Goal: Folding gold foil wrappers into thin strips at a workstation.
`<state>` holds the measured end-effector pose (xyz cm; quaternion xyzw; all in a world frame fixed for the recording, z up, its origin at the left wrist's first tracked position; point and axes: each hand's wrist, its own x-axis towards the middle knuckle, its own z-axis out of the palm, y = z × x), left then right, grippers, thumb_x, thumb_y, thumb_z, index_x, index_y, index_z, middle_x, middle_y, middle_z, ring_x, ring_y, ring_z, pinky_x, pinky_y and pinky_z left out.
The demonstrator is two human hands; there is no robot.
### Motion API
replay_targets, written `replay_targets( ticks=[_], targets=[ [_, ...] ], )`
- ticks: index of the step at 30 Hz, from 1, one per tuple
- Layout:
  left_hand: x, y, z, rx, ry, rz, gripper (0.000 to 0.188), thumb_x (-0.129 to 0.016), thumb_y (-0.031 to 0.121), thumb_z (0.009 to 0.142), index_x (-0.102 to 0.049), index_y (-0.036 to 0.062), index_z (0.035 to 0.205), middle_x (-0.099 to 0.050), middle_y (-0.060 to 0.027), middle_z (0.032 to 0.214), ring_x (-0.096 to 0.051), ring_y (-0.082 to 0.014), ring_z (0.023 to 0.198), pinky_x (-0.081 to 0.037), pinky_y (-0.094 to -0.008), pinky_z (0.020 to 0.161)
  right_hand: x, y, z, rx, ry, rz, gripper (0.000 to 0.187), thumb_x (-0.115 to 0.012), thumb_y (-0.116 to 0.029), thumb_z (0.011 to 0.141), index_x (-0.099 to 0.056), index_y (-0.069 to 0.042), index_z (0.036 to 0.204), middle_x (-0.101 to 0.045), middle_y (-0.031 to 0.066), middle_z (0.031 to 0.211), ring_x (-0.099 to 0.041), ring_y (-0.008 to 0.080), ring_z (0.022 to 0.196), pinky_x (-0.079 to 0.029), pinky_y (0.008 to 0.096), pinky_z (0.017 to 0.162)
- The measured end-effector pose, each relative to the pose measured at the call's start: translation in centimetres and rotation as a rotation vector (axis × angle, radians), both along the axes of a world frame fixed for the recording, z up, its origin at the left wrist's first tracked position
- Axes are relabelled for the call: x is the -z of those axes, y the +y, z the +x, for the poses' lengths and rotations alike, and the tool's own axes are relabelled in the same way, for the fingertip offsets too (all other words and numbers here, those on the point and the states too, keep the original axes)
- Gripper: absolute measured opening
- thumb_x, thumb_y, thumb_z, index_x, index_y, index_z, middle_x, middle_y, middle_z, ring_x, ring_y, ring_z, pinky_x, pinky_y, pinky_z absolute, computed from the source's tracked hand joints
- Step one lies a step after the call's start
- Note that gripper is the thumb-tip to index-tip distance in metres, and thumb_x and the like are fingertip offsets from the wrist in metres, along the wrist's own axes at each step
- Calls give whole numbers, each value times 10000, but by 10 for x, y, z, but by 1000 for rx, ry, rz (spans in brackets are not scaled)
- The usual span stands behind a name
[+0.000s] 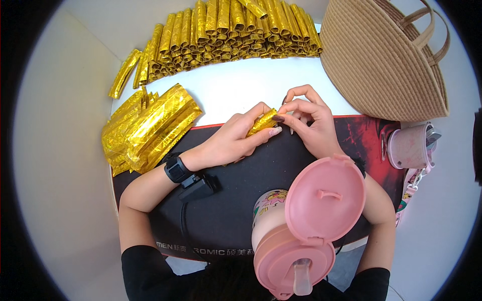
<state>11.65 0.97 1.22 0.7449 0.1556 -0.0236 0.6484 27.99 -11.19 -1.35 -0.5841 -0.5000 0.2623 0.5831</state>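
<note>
A small roll of gold foil paper (262, 123) lies between the fingers of my left hand (233, 135), just above the dark desk mat. My left thumb and fingers wrap round its length. At the roll's right end, the thumb and forefinger of my right hand (314, 123) pinch its tip, with the other fingers curled above. A stack of flat gold foil sheets (155, 130) lies left of my left hand. Along the back stands a large pile of finished-looking gold foil tubes (223, 25), their hollow ends facing me.
A pink-lidded bottle (296, 266) with its lid flipped up stands close to me. At the right are a woven basket bag (381, 60) and a pink cup (409, 147). A black device with a cable (198, 189) lies on the mat (231, 200) below my left wrist.
</note>
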Motion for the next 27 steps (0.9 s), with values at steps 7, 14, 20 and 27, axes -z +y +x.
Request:
replay_targets(
  ticks=[7, 14, 20, 27],
  targets=[
    [-7, 4, 3, 59, 71, -85, 258, -542, 209, 986, -454, 87, 1197, -433, 58, 627, -376, -20, 424, -283, -181, 370, 2, 0, 0, 54, 93, 59, 61, -676, -18, 845, -690, 5, 900, -498, 19, 1017, -421, -5, 591, -338, 155, 526],
    [-5, 7, 2, 84, 49, -52, 285, -569, 238, 976, -487, 93, 1206, -425, 67, 644, -376, -8, 460, -292, -178, 396, -1, 0, 1, 14, -88, 66, 69, -716, 5, 789, -710, -3, 857, -556, 55, 1121, -432, -3, 571, -331, 161, 508],
    [-9, 8, 1, 111, 64, -154, 236, -565, 243, 979, -498, 101, 1155, -408, 70, 678, -323, 1, 468, -248, -174, 406, 2, -4, 8, 61, 68, 93, 75, -718, 1, 800, -712, -17, 872, -553, 39, 1107, -428, -19, 571, -333, 147, 508],
    [-10, 15, -5, 80, 69, -444, 249, -492, 263, 1011, -470, 100, 1198, -365, 64, 668, -278, -8, 462, -193, -173, 407, 1, -4, 11, 255, 109, 121, 46, -709, -27, 835, -671, -5, 850, -531, 31, 1091, -434, -22, 552, -353, 135, 491]
  ],
)
